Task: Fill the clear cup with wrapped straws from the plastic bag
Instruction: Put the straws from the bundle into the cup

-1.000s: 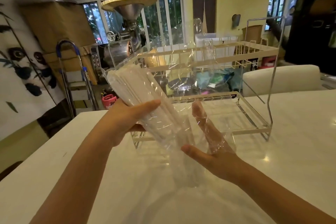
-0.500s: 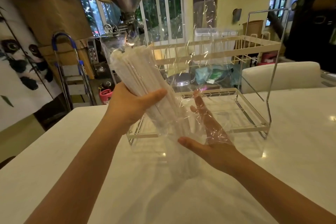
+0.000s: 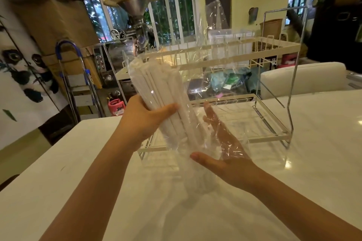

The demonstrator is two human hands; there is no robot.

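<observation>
My left hand [image 3: 145, 121] grips a thick bundle of white wrapped straws [image 3: 156, 88] through the clear plastic bag [image 3: 211, 58]. The bundle stands nearly upright, leaning a little left, above the white table. The bag's loose crinkled film rises high to the right of the straws. My right hand [image 3: 225, 154] is spread flat beside the bundle's lower end, palm toward the straws, with film over its fingers. Below the bundle is a faint clear shape [image 3: 197, 182]. I cannot tell whether it is the cup or more of the bag.
A two-tier white and chrome wire rack [image 3: 274, 92] stands on the white table [image 3: 313, 162] just behind my hands. Beyond the table's far edge are a step ladder [image 3: 78, 84], a steel machine with a funnel [image 3: 135, 10] and a white chair back [image 3: 301, 78].
My left hand has swung the straw bundle from a flat slant to nearly upright. The bag's loose top has risen with it. My right hand has stayed spread at the lower end.
</observation>
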